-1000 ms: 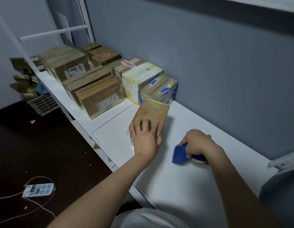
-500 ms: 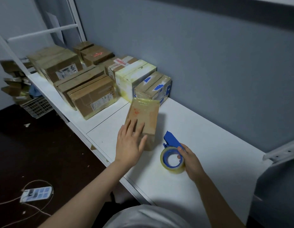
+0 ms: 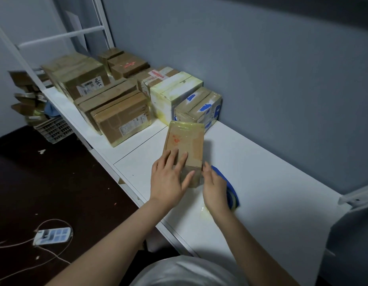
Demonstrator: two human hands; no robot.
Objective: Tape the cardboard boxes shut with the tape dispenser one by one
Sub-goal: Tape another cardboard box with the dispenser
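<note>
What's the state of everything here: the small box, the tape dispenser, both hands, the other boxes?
Small box: closed, taped over top, on table.
Tape dispenser: lying on table, not held.
Left hand: flat, pressing the box top.
Right hand: open, fingertips touching the box's near corner.
Other boxes: closed, taped.

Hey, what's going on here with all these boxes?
A person is packing at a white table. Their left hand lies flat on top of a small cardboard box, which already shows glossy tape on top, and their right hand touches its near right corner. The blue tape dispenser lies on the table just behind the right hand, apparently not gripped. More boxes sit grouped farther along the table.
</note>
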